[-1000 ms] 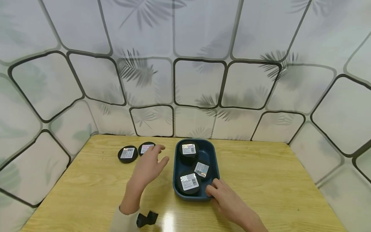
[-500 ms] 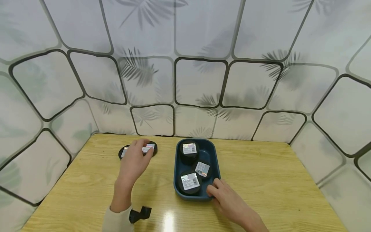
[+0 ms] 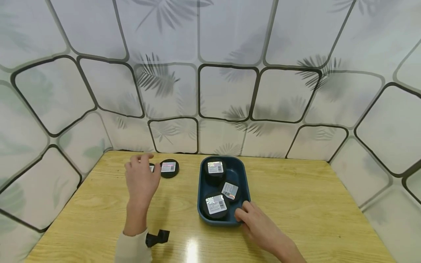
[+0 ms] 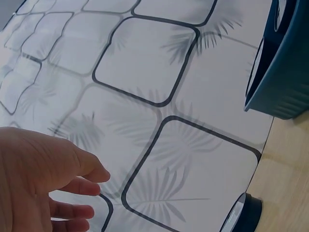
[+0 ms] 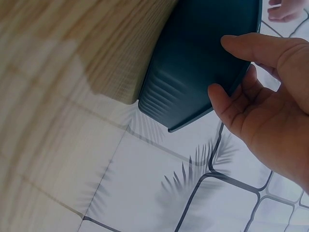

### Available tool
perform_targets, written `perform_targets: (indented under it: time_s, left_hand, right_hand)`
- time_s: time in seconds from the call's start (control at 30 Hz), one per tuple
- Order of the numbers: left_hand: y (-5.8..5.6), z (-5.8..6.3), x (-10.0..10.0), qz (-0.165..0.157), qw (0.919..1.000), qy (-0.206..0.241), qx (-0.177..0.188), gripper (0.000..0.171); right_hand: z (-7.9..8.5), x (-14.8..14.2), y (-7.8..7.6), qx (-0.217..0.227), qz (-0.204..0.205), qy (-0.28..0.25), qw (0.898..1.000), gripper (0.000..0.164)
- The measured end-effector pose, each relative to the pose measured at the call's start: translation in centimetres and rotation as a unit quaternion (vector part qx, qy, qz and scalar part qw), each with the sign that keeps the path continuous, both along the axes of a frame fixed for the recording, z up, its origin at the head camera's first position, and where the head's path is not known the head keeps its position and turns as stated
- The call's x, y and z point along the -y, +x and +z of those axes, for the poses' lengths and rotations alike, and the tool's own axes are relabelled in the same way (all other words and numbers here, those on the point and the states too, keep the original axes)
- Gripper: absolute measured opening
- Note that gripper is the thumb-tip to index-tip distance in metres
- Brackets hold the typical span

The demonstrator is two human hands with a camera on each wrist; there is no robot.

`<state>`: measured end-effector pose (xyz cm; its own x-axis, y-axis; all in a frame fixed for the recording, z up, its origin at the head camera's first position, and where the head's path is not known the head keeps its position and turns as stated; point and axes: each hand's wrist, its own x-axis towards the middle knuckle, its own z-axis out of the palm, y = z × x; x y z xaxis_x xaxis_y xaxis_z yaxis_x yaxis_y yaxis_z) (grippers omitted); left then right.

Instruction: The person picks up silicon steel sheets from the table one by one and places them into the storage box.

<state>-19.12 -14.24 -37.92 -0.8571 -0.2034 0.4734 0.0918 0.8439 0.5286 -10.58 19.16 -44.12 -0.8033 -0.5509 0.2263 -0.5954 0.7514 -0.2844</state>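
Observation:
My left hand (image 3: pixel 142 179) hovers over a flat round black container (image 3: pixel 151 168) with a white label and mostly covers it. Its fingers are loosely bent, with nothing seen between them in the left wrist view. Just right of that hand lies a second round black container (image 3: pixel 169 168), label up. My right hand (image 3: pixel 260 226) grips the rim of a dark blue plastic tray (image 3: pixel 245 182) at its near right corner; the right wrist view shows digits against the tray's wall (image 5: pixel 188 72). Inside the tray are round black labelled containers at the back (image 3: pixel 215 171), middle (image 3: pixel 230 191) and front (image 3: pixel 215 207).
The light wooden table (image 3: pixel 302 204) carries everything. Behind and beside it hangs a pale curtain (image 3: pixel 227 95) with dark rounded outlines and leaf prints. A black strap (image 3: pixel 158 238) with a small block sits on the left sleeve (image 3: pixel 133 248).
My left hand has moved left, past the right-hand loose container, to above the left one. My right hand stays on the tray's rim, and the containers in the tray keep their places.

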Motion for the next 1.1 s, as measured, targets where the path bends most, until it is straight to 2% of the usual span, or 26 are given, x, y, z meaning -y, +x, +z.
perform_targets:
  time_s: [0.13, 0.23, 0.37, 0.5, 0.67, 0.9, 1.1]
  left_hand:
    - [-0.3, -0.4, 0.6, 0.016, 0.9993, 0.020, 0.029, 0.038]
    - [-0.5, -0.6, 1.1, 0.025, 0.9971, 0.025, 0.068, 0.047]
    - [-0.8, -0.9, 1.8, 0.026, 0.9893, 0.027, 0.141, 0.062]
    - [-1.1, -1.5, 2.4, 0.023, 0.9801, 0.034, 0.194, 0.076]
    - [-1.4, -2.3, 2.9, 0.012, 0.9717, 0.037, 0.233, 0.086]
    - [-1.8, -3.0, 3.2, -0.005, 0.9583, 0.032, 0.284, 0.090]
    - [-2.2, -3.7, 3.4, -0.022, 0.9531, 0.031, 0.300, 0.091]
  right_hand:
    - [0.0, 0.0, 0.0, 0.000, 0.001, -0.001, 1.000, 0.031]
    - [0.1, 0.0, -0.1, 0.006, -0.001, -0.002, 1.000, 0.031]
    - [0.1, 0.0, -0.1, 0.006, -0.002, 0.000, 1.000, 0.030]
    - [0.1, 0.0, -0.1, 0.006, 0.000, 0.001, 1.000, 0.030]
    - [0.2, 0.1, -0.2, 0.015, -0.003, 0.004, 1.000, 0.029]
    - [0.1, 0.1, -0.1, 0.013, -0.007, 0.008, 1.000, 0.030]
    - [0.2, 0.1, -0.1, 0.018, -0.009, 0.011, 1.000, 0.031]
